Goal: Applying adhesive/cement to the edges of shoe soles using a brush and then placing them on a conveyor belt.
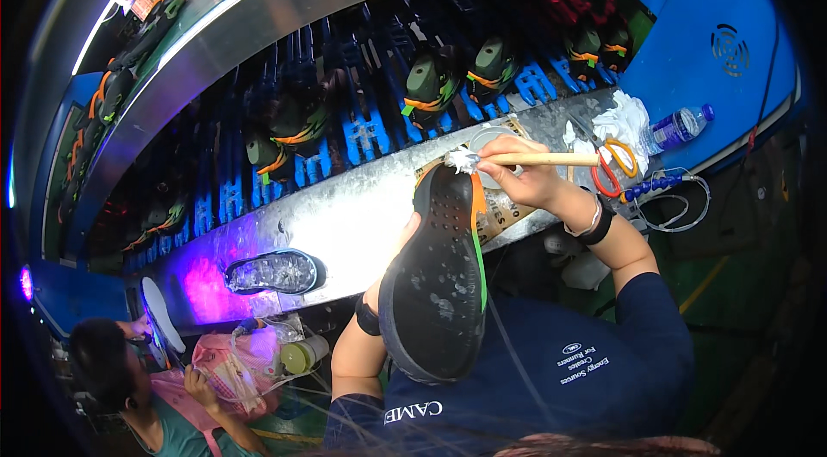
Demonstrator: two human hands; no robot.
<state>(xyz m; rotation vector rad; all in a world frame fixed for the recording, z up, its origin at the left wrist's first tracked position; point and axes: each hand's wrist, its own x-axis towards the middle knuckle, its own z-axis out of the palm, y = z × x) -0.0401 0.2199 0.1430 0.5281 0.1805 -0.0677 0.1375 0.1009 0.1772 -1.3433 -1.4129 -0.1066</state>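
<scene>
A black shoe upper [435,285] with orange and green edging is held up in front of my body, its flat underside facing me. My left hand [412,230] grips it from behind, and most of that hand is hidden by the upper. Between the fingers of my right hand [527,177] is a brush [551,159] with a pale wooden handle. The brush's white, clotted head meets the narrow far end of the upper. Below the brush, a round dish [494,136] sits on the metal ledge, partly covered by my hand.
A dark shoe sole [272,272] lies on the ledge [345,229] to the left. Beyond it, several uppers [428,82] stand on blue forks. White tissue [622,121], a plastic bottle [680,126] and coloured rings [613,166] are at right. A co-worker [112,362] handles a sole at lower left.
</scene>
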